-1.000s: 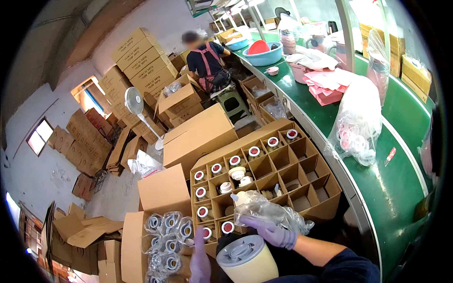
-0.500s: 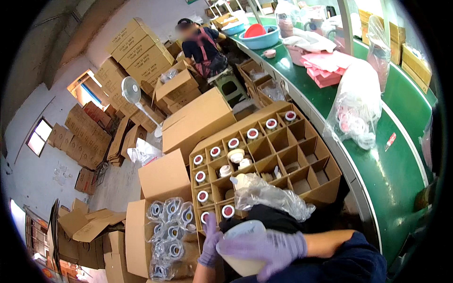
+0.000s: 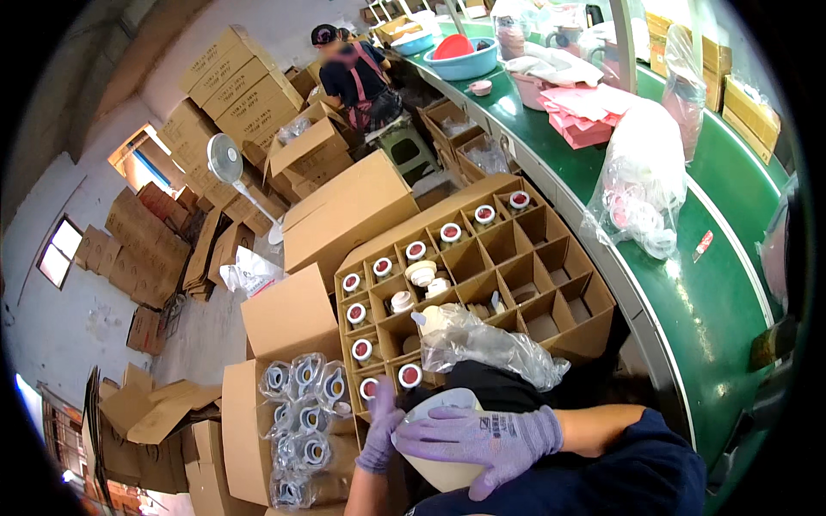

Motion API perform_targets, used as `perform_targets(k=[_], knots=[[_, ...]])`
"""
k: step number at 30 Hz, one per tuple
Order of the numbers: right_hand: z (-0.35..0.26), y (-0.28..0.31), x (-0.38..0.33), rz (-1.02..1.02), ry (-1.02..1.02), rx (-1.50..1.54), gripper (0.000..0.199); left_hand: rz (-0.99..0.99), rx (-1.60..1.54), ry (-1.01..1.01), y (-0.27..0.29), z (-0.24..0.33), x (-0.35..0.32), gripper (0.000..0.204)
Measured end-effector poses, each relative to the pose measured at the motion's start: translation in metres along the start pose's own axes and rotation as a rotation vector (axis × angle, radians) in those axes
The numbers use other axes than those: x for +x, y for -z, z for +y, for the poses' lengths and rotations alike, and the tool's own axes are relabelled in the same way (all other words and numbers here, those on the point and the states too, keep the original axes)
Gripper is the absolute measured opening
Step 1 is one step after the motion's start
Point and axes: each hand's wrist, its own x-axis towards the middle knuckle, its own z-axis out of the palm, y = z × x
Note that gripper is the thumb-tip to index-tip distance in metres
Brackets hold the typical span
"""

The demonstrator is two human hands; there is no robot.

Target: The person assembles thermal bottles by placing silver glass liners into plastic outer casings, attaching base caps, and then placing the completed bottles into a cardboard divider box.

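Note:
A cream-white, cup-shaped vessel (image 3: 440, 471) rests at my lap, its rounded rim partly showing. My right hand (image 3: 477, 437), in a purple glove, lies across it with fingers stretched toward the left and thumb apart. My left hand (image 3: 379, 434), gloved alike, is beside the vessel's left edge with fingers pointing up; whether it touches is unclear. Just beyond stands a divided carton (image 3: 594, 314) with several white-rimmed, red-centred bottles (image 3: 410, 375) in its cells. A crumpled clear plastic bag (image 3: 495, 351) and cream-coloured lids (image 3: 421, 273) lie over the dividers.
An open carton (image 3: 243, 434) of plastic-wrapped bottles (image 3: 311, 449) stands left. A curved green conveyor (image 3: 662, 310) runs along the right, bearing a bagged bundle (image 3: 641, 172), pink sheets (image 3: 581, 116) and a blue basin (image 3: 465, 64). A fan (image 3: 225, 158), stacked cartons and a seated person (image 3: 357, 82) are farther back.
The view has shifted slightly, so the surroundings sit a little lower-left or higher. Both hands stay at the cream-white vessel; my right hand lies flatter over it. The person behind has turned their head.

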Motion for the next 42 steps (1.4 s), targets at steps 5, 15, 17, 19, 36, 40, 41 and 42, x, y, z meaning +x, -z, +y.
perform_targets(k=[5,15,17,19,36,40,41,42], knots=[[0.034,-0.009,-0.006,0.047,-0.178,-0.001,0.077,-0.279,1.235,-0.709,0.009,0.013,-0.012,0.06],[-0.006,-0.005,0.01,-0.231,-0.014,-0.108,0.103,-0.504,0.688,-0.348,0.049,-0.01,0.019,0.066],[0.036,-0.002,-0.001,0.005,-0.266,0.209,0.082,-0.445,0.857,-0.446,0.035,-0.011,-0.005,0.071],[0.097,0.007,-0.012,0.18,-0.371,0.263,0.049,-0.388,1.049,-0.59,0.014,0.016,-0.021,0.075],[0.067,-0.019,-0.013,-0.144,-0.116,0.038,0.04,-0.542,0.652,-0.647,0.022,0.008,0.004,0.082],[0.0,0.009,0.007,-0.171,-0.176,0.063,0.033,-0.457,-0.158,-0.171,-0.006,0.02,0.001,0.072],[-0.022,0.018,0.017,-0.204,-0.103,0.025,0.033,-0.529,0.057,-0.274,-0.008,0.001,0.005,0.066],[-0.037,0.025,0.02,-0.247,-0.078,-0.061,0.035,-0.605,0.273,-0.372,-0.008,-0.023,0.015,0.061]])
